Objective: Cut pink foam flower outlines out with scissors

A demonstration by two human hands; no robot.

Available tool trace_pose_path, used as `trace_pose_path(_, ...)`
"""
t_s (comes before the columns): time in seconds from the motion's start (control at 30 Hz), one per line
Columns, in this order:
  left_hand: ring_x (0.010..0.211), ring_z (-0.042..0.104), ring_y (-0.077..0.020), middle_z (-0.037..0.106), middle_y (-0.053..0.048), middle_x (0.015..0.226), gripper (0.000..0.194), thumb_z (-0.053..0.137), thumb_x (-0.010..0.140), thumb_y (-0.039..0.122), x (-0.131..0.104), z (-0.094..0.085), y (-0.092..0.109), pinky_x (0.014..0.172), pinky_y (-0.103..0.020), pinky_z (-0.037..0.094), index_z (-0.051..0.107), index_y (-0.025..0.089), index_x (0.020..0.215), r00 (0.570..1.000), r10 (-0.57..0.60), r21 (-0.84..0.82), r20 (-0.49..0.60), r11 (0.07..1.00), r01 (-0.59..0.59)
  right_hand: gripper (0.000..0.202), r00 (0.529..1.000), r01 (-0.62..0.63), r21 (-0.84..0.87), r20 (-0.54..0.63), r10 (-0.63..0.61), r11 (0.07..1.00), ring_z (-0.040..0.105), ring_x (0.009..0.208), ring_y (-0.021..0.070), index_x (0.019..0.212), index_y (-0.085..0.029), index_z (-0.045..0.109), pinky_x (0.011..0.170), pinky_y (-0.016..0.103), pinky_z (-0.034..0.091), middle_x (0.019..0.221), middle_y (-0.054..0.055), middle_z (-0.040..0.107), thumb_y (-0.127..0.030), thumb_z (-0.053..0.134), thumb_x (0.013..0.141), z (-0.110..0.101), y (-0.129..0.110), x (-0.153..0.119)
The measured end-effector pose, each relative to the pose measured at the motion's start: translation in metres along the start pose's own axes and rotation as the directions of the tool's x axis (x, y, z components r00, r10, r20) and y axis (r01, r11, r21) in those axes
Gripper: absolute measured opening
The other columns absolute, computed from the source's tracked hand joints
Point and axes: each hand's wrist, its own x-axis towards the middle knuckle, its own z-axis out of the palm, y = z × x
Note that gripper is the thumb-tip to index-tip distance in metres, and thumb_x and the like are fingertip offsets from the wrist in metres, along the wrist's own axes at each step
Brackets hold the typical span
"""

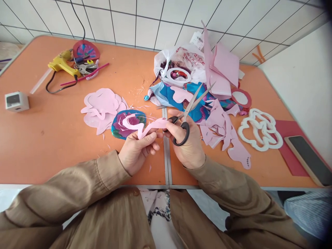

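Between my hands stretches a wavy strip of pink felt-like sheet [155,125], curled at its left end. My left hand [137,148] pinches it between thumb and fingers. In my right hand [189,145] are scissors [185,126] with black handles, their blades parted and pointing up and away. The right thumb and fingertips also touch the strip's right end. Just beyond my left hand lies a round blue and purple flower-patterned piece [141,116]. A stack of pink flower-shaped cutouts [101,103] is behind it to the left.
Pink scraps [218,124] and folded pink sheets [225,65] lie right, near a white plastic bag [192,58]. White flower outlines [259,133] and a phone [308,159] are farther right. A yellow glue gun [62,64] and a small white box [17,101] occupy the left.
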Motion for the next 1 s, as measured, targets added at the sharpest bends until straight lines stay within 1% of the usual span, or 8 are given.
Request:
trace_pose_path(0.07, 0.048, 0.061, -0.0053, 0.076, -0.004, 0.075, 0.033, 0.097, 0.054, 0.025, 0.0, 0.005, -0.001, 0.04, -0.013, 0.045, 0.075, 0.01, 0.073, 0.999, 0.037, -0.005, -0.013, 0.999, -0.037, 0.035, 1.0, 0.02, -0.004, 0.024, -0.02, 1.0, 0.063, 0.07, 0.0144, 0.091, -0.028, 0.064, 0.068, 0.033, 0.052, 0.073, -0.006, 0.06, -0.029, 0.084, 0.063, -0.001, 0.002, -0.001)
trace_pose_path(0.17, 0.047, 0.06, -0.0056, 0.074, -0.002, 0.073, 0.036, 0.096, 0.054, 0.03, 0.0, 0.011, -0.002, 0.039, -0.014, 0.043, 0.074, 0.011, 0.075, 0.997, 0.075, 0.005, -0.012, 0.997, -0.075, 0.028, 0.997, 0.053, -0.001, 0.058, -0.053, 0.999, 0.066, 0.079, 0.0176, 0.092, -0.029, 0.063, 0.072, 0.037, 0.053, 0.079, -0.004, 0.064, -0.03, 0.081, 0.07, -0.004, 0.007, -0.001)
trace_pose_path(0.33, 0.046, 0.057, -0.0064, 0.069, -0.001, 0.065, 0.038, 0.093, 0.059, 0.037, 0.002, 0.014, -0.002, 0.038, -0.016, 0.04, 0.068, 0.011, 0.072, 0.99, 0.121, 0.073, -0.069, 0.99, -0.116, 0.031, 0.999, 0.025, 0.0, 0.034, -0.025, 1.0, 0.061, 0.067, 0.015, 0.091, -0.026, 0.064, 0.067, 0.035, 0.051, 0.073, -0.005, 0.063, -0.028, 0.083, 0.066, -0.003, 0.008, -0.002)
trace_pose_path(0.4, 0.045, 0.057, -0.0064, 0.068, -0.001, 0.063, 0.038, 0.093, 0.057, 0.037, 0.003, 0.012, -0.001, 0.038, -0.016, 0.039, 0.066, 0.012, 0.068, 0.987, 0.133, 0.104, -0.088, 0.987, -0.124, 0.029, 0.997, 0.018, -0.005, 0.07, -0.018, 1.0, 0.06, 0.066, 0.0142, 0.091, -0.024, 0.064, 0.064, 0.033, 0.05, 0.074, -0.004, 0.063, -0.029, 0.08, 0.066, -0.003, 0.006, -0.002)
trace_pose_path(0.5, 0.044, 0.057, -0.0067, 0.068, 0.0, 0.061, 0.038, 0.093, 0.056, 0.038, 0.004, 0.01, 0.001, 0.038, -0.016, 0.038, 0.067, 0.012, 0.066, 0.987, 0.144, 0.151, -0.071, 0.98, -0.132, 0.031, 0.992, 0.029, -0.04, 0.12, -0.024, 0.999, 0.059, 0.066, 0.0141, 0.094, -0.023, 0.066, 0.064, 0.033, 0.049, 0.076, -0.004, 0.064, -0.032, 0.076, 0.066, -0.006, 0.003, -0.002)
trace_pose_path(0.67, 0.045, 0.056, -0.0073, 0.068, -0.002, 0.062, 0.036, 0.092, 0.059, 0.037, 0.003, 0.009, 0.002, 0.039, -0.018, 0.039, 0.067, 0.011, 0.065, 0.991, 0.125, 0.217, -0.042, 0.97, -0.113, 0.032, 0.995, 0.054, -0.113, 0.094, -0.043, 0.992, 0.059, 0.065, 0.0141, 0.095, -0.023, 0.067, 0.066, 0.033, 0.049, 0.074, -0.005, 0.065, -0.027, 0.076, 0.065, -0.01, 0.005, 0.0)
trace_pose_path(0.87, 0.047, 0.056, -0.0048, 0.067, 0.0, 0.065, 0.041, 0.096, 0.052, 0.035, 0.002, 0.011, 0.0, 0.039, -0.014, 0.039, 0.07, 0.01, 0.072, 0.999, 0.028, 0.118, -0.026, 0.993, -0.024, 0.032, 0.998, 0.039, -0.066, 0.047, -0.036, 0.997, 0.058, 0.063, 0.014, 0.093, -0.024, 0.067, 0.061, 0.031, 0.048, 0.073, -0.005, 0.065, -0.029, 0.079, 0.063, -0.008, 0.005, 0.0)
trace_pose_path(1.0, 0.048, 0.057, -0.0045, 0.068, 0.0, 0.067, 0.037, 0.095, 0.056, 0.032, 0.002, 0.009, -0.003, 0.04, -0.013, 0.041, 0.071, 0.01, 0.074, 1.0, 0.001, 0.061, -0.014, 0.998, 0.0, 0.028, 0.998, 0.048, -0.049, 0.044, -0.046, 0.998, 0.059, 0.061, 0.0146, 0.087, -0.026, 0.066, 0.061, 0.032, 0.05, 0.069, -0.006, 0.064, -0.029, 0.08, 0.063, -0.006, 0.004, -0.002)
